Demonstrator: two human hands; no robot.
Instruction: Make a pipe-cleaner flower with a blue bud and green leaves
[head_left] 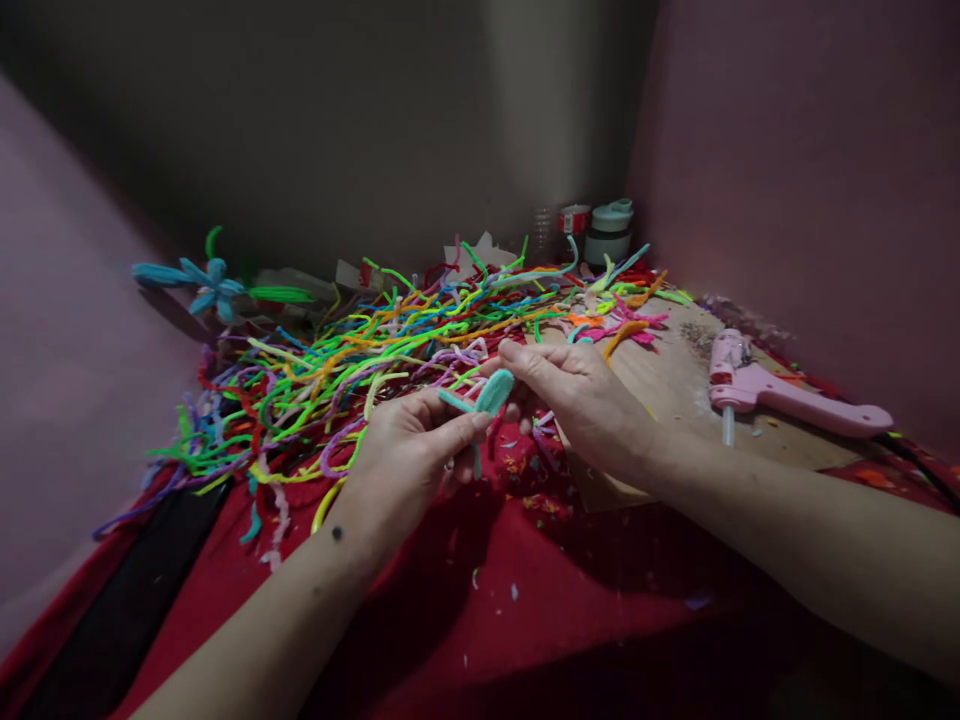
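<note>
In the middle of the head view, a mint-green pipe cleaner (496,392) is bent into a narrow, petal-like loop with loose ends sticking out below and to the left. My left hand (409,440) is closed, pinching its base between thumb and fingers. At the upper right of the loop, my right hand (581,400) has its thumb and fingertips brought together against the loop's tip; part of that contact is hidden. Behind both hands spreads a large tangled heap of multicoloured pipe cleaners (390,345).
A pink glue gun (795,395) lies on a brown board (675,375) at right, its cord trailing off. A blue pipe-cleaner flower (215,288) is at far left. A lidded cup (609,232) stands at the back. Scraps dot the red cloth (540,620).
</note>
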